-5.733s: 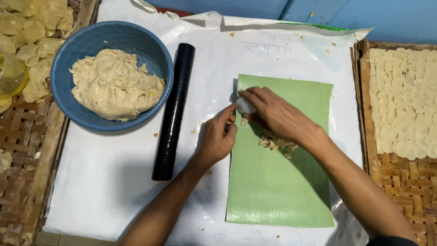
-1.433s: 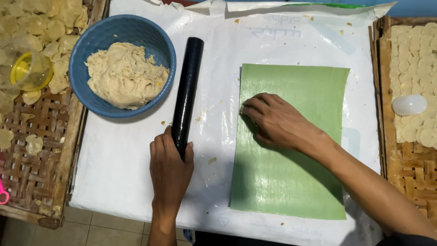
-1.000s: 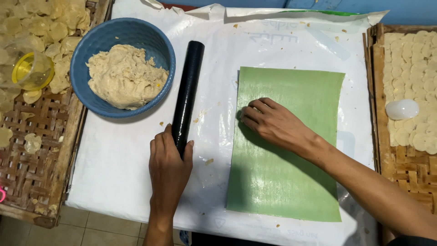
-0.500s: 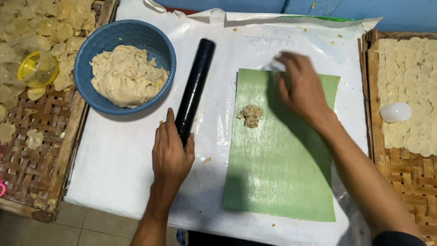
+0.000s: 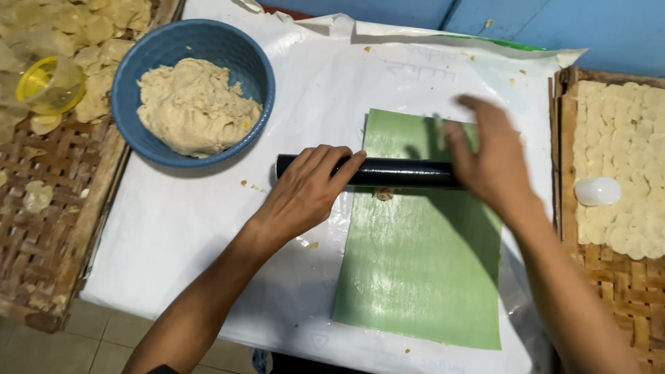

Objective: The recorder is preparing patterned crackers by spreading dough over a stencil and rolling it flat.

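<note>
Head view, only cam: black rolling pin [image 5: 388,172] lies crosswise, left-right, over the far part of the green sheet [image 5: 422,263], w/ its left end sticking out onto the white table cover [image 5: 173,235]. Left hand [image 5: 308,190] rests palm-down on the pin's left end, fingers curled loosely over it, more pressing than clamping. Right hand [image 5: 492,163] is at the pin's right end, fingers spread and open, motion-blurred; cannot tell if it touches the pin or hovers just above. Small dough lump [image 5: 383,194] peeks out just near of the pin, on the green sheet, mostly hidden by the pin, so how flat it is can't be read. Progress, judged: pin is placed over the lump, flattening looks barely begun or mid-stroke; no finished thin disc visible on the sheet. Plenty left: blue bowl [image 5: 138,76] far-left is full of dough mass [image 5: 194,104]. Right side, woven tray [image 5: 623,305] already carries rows of pale round discs [image 5: 623,159] plus a small white cup-like item [image 5: 597,191], so many pcs look done. Far-left another woven tray [image 5: 48,228] w/ irregular pale chips [image 5: 104,28] and a yellow cup [image 5: 48,84].
</note>
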